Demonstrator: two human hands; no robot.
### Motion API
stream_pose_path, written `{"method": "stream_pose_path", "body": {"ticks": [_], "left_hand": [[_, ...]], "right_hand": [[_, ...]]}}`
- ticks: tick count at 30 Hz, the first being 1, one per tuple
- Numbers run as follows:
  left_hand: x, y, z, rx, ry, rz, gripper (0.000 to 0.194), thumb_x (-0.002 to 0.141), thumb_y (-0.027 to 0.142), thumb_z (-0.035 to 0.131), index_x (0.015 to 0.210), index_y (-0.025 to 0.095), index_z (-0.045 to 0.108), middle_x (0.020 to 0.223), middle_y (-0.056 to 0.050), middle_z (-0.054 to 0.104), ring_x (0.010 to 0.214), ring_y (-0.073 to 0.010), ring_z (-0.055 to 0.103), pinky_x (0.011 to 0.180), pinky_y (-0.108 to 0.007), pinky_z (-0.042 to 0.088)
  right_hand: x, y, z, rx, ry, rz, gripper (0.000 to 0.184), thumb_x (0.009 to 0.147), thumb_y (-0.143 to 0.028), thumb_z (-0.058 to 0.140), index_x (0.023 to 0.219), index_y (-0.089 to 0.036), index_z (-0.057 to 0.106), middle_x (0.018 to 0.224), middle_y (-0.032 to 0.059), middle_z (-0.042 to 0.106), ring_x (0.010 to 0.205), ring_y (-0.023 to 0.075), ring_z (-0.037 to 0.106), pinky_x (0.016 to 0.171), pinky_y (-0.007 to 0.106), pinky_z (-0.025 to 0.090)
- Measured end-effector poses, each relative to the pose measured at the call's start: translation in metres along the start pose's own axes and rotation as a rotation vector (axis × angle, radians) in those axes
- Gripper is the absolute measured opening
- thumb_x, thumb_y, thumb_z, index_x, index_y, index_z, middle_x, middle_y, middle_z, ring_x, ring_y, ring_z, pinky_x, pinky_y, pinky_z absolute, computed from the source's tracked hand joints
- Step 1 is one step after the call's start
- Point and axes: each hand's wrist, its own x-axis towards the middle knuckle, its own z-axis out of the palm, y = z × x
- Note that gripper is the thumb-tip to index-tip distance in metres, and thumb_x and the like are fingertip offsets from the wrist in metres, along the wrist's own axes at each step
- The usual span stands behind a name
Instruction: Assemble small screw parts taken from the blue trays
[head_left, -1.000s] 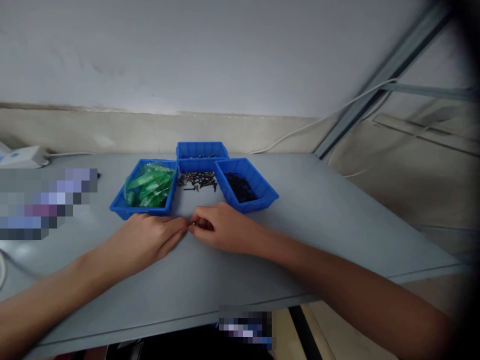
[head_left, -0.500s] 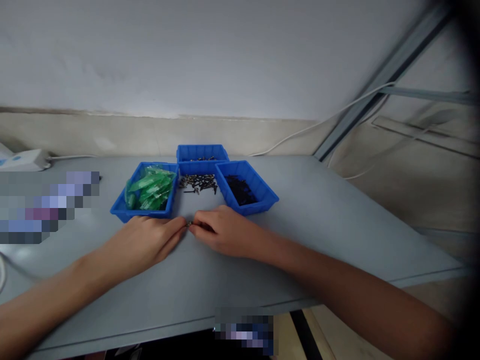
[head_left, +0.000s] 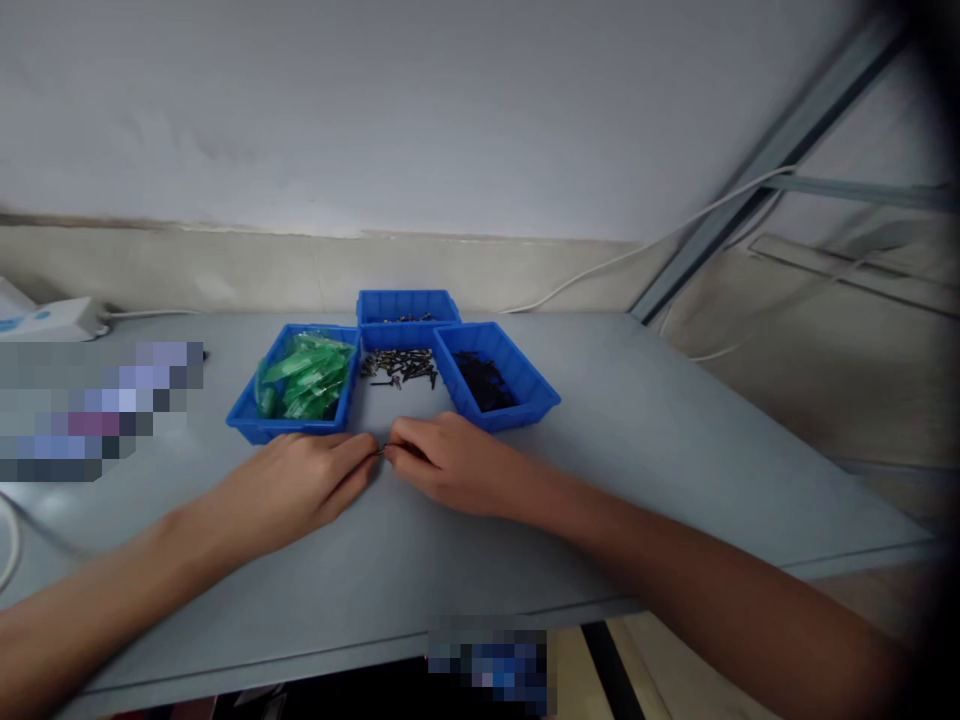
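Observation:
My left hand (head_left: 319, 480) and my right hand (head_left: 442, 460) meet just above the table, in front of the blue bins. Both are closed, thumb against fingers, fingertips almost touching. A small screw-like metal piece (head_left: 383, 450) shows in the narrow gap between them, pinched from both sides; most of it is hidden by the fingers. Beyond my hands lies a loose pile of dark and brassy screw-like pieces (head_left: 401, 364) on the table.
A left blue bin (head_left: 247, 428) holds green plastic packets (head_left: 311, 375). The right blue bin (head_left: 536, 390) holds small black parts (head_left: 484, 380). A back blue bin (head_left: 409, 303) contains more small metal pieces. A white power strip (head_left: 56, 320) and a blurred-out patch are at left.
The gap between my fingertips looks slightly different, with less of the small metal piece showing. Both hands stay pinched at the same spot; the whole view has shifted a little.

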Motion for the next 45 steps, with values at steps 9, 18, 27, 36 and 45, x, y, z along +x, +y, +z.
{"method": "stream_pose_path", "body": {"ticks": [9, 18, 27, 36, 45], "left_hand": [[0.0008, 0.0001, -0.0012, -0.002, 0.027, 0.001, 0.028, 0.091, 0.03, 0.029, 0.079, 0.019, 0.052, 0.065, 0.0, 0.056, 0.057, -0.0141, 0.057, 0.052, -0.026, 0.036], [0.0005, 0.0011, -0.0005, -0.063, 0.109, 0.02, 0.024, 0.09, 0.033, 0.035, 0.097, 0.018, 0.052, 0.075, 0.0, 0.062, 0.065, -0.0147, 0.062, 0.053, -0.024, 0.041], [0.0017, -0.0011, 0.0002, -0.011, 0.179, 0.069, 0.03, 0.092, 0.033, 0.031, 0.093, 0.017, 0.056, 0.072, -0.001, 0.064, 0.063, -0.0146, 0.063, 0.054, -0.024, 0.042], [-0.0003, -0.002, 0.0001, 0.027, 0.226, 0.084, 0.03, 0.092, 0.032, 0.031, 0.091, 0.018, 0.057, 0.071, 0.0, 0.065, 0.061, -0.0143, 0.062, 0.053, -0.025, 0.042], [-0.0016, -0.0027, 0.001, 0.033, 0.237, 0.066, 0.031, 0.092, 0.034, 0.032, 0.088, 0.018, 0.058, 0.069, -0.001, 0.064, 0.061, -0.0147, 0.062, 0.054, -0.025, 0.042]], "right_hand": [[-0.0005, 0.0, -0.0006, 0.018, -0.006, 0.028, 0.017, 0.086, -0.026, 0.038, 0.072, -0.018, 0.044, 0.057, -0.0037, 0.045, 0.054, 0.0082, 0.04, 0.052, 0.025, 0.021], [0.0004, -0.001, -0.0019, 0.039, -0.01, -0.011, 0.017, 0.086, -0.024, 0.037, 0.071, -0.018, 0.042, 0.058, -0.0042, 0.044, 0.054, 0.0077, 0.041, 0.052, 0.024, 0.021], [-0.0004, -0.0024, -0.0028, 0.021, -0.027, -0.003, 0.017, 0.086, -0.025, 0.038, 0.072, -0.018, 0.043, 0.058, -0.0038, 0.045, 0.054, 0.0082, 0.039, 0.052, 0.025, 0.02], [0.0002, -0.0014, -0.0009, 0.012, -0.004, -0.019, 0.018, 0.087, -0.025, 0.037, 0.072, -0.018, 0.043, 0.06, -0.0032, 0.047, 0.055, 0.0086, 0.042, 0.053, 0.025, 0.022], [-0.0007, 0.001, -0.0005, 0.027, -0.009, -0.051, 0.019, 0.089, -0.026, 0.035, 0.073, -0.019, 0.042, 0.062, -0.0031, 0.047, 0.057, 0.0089, 0.043, 0.054, 0.025, 0.024]]}}
